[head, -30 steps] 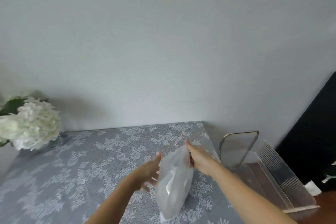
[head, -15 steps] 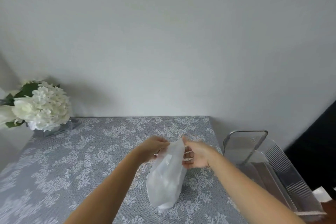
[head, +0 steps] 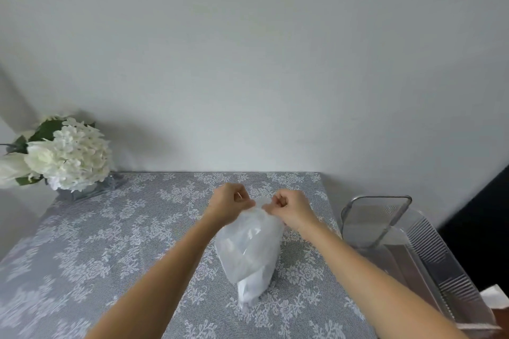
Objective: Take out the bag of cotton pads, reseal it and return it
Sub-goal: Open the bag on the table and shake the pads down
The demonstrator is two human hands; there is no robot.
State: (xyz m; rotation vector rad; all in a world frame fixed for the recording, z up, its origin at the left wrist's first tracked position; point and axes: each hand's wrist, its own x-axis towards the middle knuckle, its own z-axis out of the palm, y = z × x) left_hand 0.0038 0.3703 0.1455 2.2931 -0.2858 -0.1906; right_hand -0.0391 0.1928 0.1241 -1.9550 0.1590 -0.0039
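Observation:
A translucent white plastic bag of cotton pads [head: 249,253] stands on the grey lace-patterned tablecloth [head: 115,245], its bottom resting on the cloth. Both fists pinch the bag's top edge. My left hand [head: 230,205] grips the left end of the top, and my right hand [head: 289,208] grips the right end, a small gap between them. The top strip itself is mostly hidden behind my fingers.
A clear plastic bin [head: 429,261] with ribbed walls and a metal-rimmed divider stands just off the table's right edge. A bunch of white flowers [head: 66,154] in a glass vase sits at the back left corner. A plain wall runs behind the table.
Both hands went from holding the bag loosely at its sides to pinching its top edge as closed fists. The bag now stands more upright on the cloth, and the view has tilted down.

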